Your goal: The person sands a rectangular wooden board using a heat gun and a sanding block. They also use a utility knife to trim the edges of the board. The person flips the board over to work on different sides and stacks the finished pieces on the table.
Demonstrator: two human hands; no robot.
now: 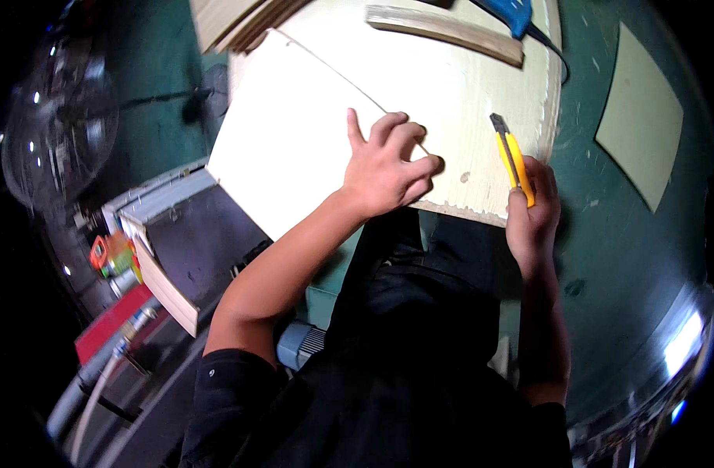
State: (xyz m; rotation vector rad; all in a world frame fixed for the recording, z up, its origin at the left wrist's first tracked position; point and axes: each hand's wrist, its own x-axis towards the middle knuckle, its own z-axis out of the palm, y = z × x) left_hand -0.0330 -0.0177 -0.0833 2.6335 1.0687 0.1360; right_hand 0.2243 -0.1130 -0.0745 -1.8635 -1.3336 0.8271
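My right hand is closed round a yellow utility knife, its dark tip pointing up and away over the pale tabletop. My left hand lies on a thin pale wooden board. Its fingers curl over the board's right edge, while the thumb sticks out on top. The board rests at a slant on the tabletop, overhanging it to the left.
Several stacked boards sit at the far left of the table. Beyond my hands lie a wooden strip and a blue corded tool. A pale sheet is on the green floor at right. A fan stands left.
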